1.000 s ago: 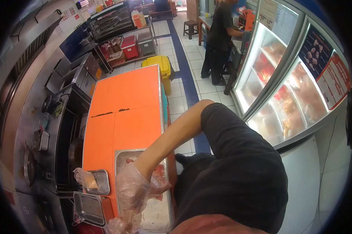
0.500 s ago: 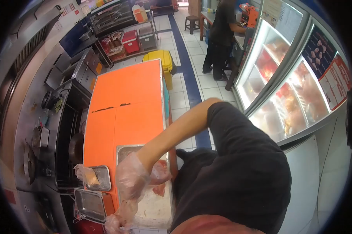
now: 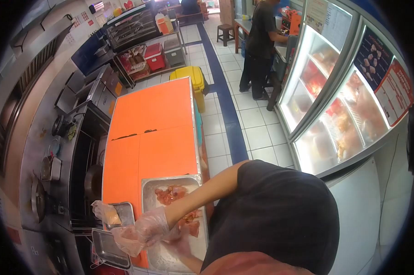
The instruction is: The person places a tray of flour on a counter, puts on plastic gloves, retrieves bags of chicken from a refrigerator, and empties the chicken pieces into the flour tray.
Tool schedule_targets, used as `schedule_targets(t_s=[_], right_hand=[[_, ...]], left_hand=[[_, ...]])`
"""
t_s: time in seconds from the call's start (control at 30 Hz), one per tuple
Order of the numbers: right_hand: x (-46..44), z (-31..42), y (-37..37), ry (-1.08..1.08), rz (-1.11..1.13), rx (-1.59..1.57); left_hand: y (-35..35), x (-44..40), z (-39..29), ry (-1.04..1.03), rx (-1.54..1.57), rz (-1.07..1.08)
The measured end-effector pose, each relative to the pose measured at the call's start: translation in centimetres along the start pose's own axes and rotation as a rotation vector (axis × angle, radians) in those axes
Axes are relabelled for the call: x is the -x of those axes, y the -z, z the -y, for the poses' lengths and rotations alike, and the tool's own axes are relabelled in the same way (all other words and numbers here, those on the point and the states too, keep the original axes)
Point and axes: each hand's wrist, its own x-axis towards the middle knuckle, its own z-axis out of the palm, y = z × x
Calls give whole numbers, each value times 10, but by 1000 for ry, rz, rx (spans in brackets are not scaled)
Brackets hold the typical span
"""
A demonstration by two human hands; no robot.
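My right hand (image 3: 153,226), in a loose clear plastic glove, is above the left edge of a large metal tray (image 3: 199,179). Its fingers look closed on a crumpled clear plastic bag (image 3: 128,239); whether anything is inside the bag I cannot tell. Lower in the tray, my left hand (image 3: 183,247) comes in from the bottom, partly behind the right hand and blurred, so its fingers are unclear. Raw meat pieces (image 3: 170,194) lie at the tray's far end, and more meat (image 3: 191,225) shows beside my right forearm.
Left of the tray are a small metal tray (image 3: 130,213) with plastic and a yellowish item, and another metal pan (image 3: 108,247). The orange table (image 3: 156,110) extends ahead. A lit glass-door fridge (image 3: 339,114) stands right. Beyond are a yellow bin (image 3: 188,75) and another person (image 3: 258,50).
My right hand has moved down and left from over the meat, uncovering pieces at the tray's far end. My left hand now shows in the lower tray. The view has shifted slightly.
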Motion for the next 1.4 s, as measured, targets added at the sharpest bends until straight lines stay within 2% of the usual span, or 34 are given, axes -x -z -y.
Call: schedule_targets(t_s=[0.17,0.23,0.37,0.43,0.47,0.5,0.57,0.6,0.67,0.73,0.77,0.83,0.93,1.0,1.17,1.3,1.37,1.4], right_hand=[[7,2,-6,-108,-37,-79],[13,19,10,-257,-87,-88],[37,12,31,-183,-224,-23],[51,18,62,-409,39,95],[66,5,62,-408,38,97],[88,-17,60,-538,91,125],[97,1,80,-671,143,159],[79,54,114,-769,93,29],[81,57,119,-867,37,-105],[109,-19,84,-936,365,-19],[109,-15,86,-936,364,-20],[105,1,90,-1096,325,-463],[145,-87,17,-1012,225,-479],[164,-119,-12,-945,82,-518],[165,-120,-43,-878,18,-546],[162,-129,-61,-822,-16,-496],[145,-123,-56,-761,28,-423],[127,-105,-48,-730,143,-314]], left_hand=[[5,6,27,1,134,-49],[3,9,35,-2,167,-60],[5,11,53,-19,224,-69],[5,14,59,-25,253,-71],[8,12,65,-32,266,-67],[9,12,70,-43,280,-61],[14,11,81,-67,307,-44],[18,9,86,-76,318,-32],[14,14,78,-57,293,-65],[13,16,65,-44,262,-85],[13,17,54,-41,243,-88],[15,18,39,-37,201,-91],[12,14,19,-19,142,-77],[11,9,8,-27,119,-61],[27,14,-18,-26,43,-60],[33,18,-13,-18,68,-66],[32,22,-5,-18,94,-72],[31,25,-1,-7,100,-76]])
